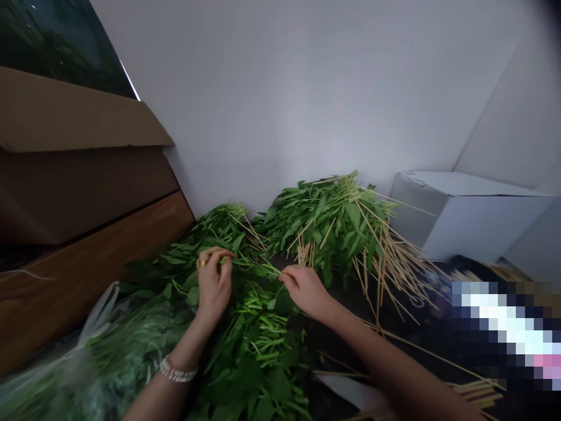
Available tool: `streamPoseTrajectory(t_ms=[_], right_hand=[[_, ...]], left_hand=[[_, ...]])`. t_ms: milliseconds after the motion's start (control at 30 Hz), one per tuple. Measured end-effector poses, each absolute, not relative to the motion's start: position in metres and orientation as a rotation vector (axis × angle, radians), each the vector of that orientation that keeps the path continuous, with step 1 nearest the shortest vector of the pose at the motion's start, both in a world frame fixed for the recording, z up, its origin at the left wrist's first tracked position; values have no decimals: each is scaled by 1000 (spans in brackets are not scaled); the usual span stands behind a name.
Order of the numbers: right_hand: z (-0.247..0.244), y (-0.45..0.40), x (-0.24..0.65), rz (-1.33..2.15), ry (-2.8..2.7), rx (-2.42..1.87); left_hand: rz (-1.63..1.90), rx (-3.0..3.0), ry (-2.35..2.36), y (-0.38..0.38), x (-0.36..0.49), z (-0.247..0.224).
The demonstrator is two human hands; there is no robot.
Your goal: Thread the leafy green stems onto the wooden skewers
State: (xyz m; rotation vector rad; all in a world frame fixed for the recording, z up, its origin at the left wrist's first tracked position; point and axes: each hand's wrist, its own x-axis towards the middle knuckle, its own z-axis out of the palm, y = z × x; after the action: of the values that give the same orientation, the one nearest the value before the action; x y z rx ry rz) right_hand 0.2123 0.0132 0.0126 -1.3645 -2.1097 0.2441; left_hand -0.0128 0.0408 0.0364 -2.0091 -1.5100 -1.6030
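Note:
My left hand (214,283), with a ring and a beaded bracelet, is closed on a thin green stem over the leafy greens. To its right, my right hand (304,289) pinches the end of green stems between thumb and fingers. Below and between the hands lies a pile of cut greens (265,321), its pale stem ends showing. Behind them rests a larger heap of leafy greens (324,216), with many thin wooden sticks (394,263) fanning out to the right.
A cardboard box (79,187) stands at the left above a wooden board (109,251). Plastic-wrapped greens (127,351) lie at the lower left. A white box (473,216) sits at the right by the white wall (307,88). More sticks (477,394) lie at the lower right.

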Motion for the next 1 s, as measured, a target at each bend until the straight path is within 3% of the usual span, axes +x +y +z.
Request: streamPoseTrajectory(t_ms=[633, 867, 1000], right_hand=[[27, -11, 201, -379, -2317, -1252], [27, -11, 200, -362, -2384, -1194], [28, -6, 205, -185, -2342, -1127]], left_hand=[[-835, -2481, -833, 21, 8, 17], [-759, -2480, -812, 17, 13, 23], [-917, -2586, -982, 15, 18, 24]])
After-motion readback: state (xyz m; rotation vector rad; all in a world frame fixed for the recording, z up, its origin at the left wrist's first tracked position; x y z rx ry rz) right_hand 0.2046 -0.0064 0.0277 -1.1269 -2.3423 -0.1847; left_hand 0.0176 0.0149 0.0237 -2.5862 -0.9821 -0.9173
